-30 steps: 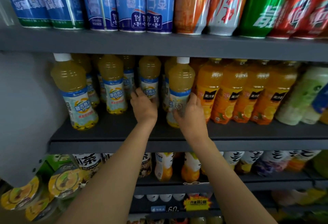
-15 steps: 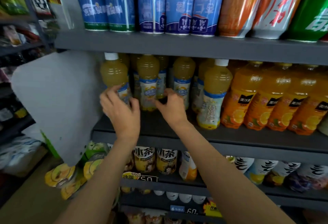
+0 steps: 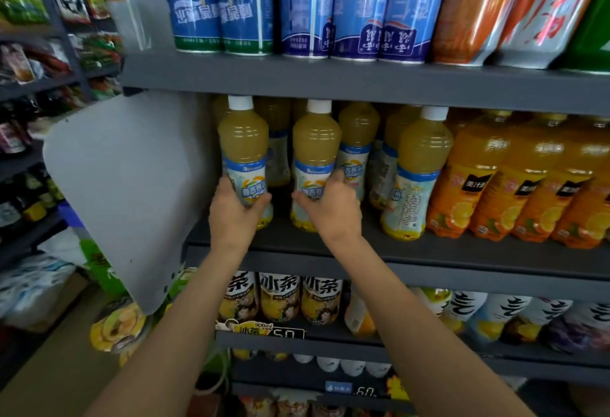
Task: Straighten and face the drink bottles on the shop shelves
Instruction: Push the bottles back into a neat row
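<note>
Presently left hand (image 3: pixel 235 210) and right hand (image 3: pixel 331 210) are each gripping a full juice bottle (image 3: pixel 245 155), (image 3: pixel 315 159) at the label waist on the middle shelf (image 3: pixel 429 253); likely heavy, rigid, slick plastic.

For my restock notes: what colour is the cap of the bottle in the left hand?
White, on the bottle the left hand grips; seen in the head view.
</note>
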`<state>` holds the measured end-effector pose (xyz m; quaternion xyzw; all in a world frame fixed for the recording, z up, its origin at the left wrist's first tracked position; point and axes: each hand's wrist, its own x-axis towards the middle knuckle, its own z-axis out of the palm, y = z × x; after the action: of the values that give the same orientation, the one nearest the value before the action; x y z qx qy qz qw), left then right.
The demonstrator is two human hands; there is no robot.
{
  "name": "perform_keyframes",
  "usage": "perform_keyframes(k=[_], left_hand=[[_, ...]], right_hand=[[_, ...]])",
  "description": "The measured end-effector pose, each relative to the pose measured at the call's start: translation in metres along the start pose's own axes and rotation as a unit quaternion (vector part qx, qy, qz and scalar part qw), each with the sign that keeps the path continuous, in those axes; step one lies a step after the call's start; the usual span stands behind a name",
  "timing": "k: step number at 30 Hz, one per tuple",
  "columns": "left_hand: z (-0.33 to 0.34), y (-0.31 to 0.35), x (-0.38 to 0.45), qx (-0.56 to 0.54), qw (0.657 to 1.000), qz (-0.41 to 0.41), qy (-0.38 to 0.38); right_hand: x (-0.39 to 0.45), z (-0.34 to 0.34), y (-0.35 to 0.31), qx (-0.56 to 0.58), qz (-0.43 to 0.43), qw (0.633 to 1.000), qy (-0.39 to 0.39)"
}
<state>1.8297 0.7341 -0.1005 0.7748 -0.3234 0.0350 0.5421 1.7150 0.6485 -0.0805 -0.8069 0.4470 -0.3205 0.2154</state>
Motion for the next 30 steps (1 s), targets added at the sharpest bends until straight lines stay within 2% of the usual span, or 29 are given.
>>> perform_keyframes(k=[5,9,14,22,27,30], left_hand=[[0.02,0.02,-0.01,-0.039,0.996,0.023,-0.083],[0.04,0.034,-0.016,-0.051,0.992,0.029,-0.115],[0.052,0.041,-0.02,-0.064,0.989,0.031,-0.128],[0.053,0.032,-0.032,-0.069,0.987,0.059,-0.129],[0.053,0.028,-0.032,-0.058,0.99,0.048,-0.116],[0.053,0.027,-0.031,-0.053,0.991,0.047,-0.113]], right_hand=[[-0.017,-0.025,0.02,-0.051,0.03,0.997,0.057],[-0.022,-0.028,0.024,-0.101,0.018,0.99,0.093],[-0.027,-0.024,0.028,-0.124,0.02,0.982,0.141],[-0.026,-0.021,0.029,-0.073,0.036,0.977,0.195],[-0.027,-0.016,0.035,-0.045,0.055,0.976,0.204],[-0.037,-0.01,0.044,-0.051,0.045,0.981,0.18]])
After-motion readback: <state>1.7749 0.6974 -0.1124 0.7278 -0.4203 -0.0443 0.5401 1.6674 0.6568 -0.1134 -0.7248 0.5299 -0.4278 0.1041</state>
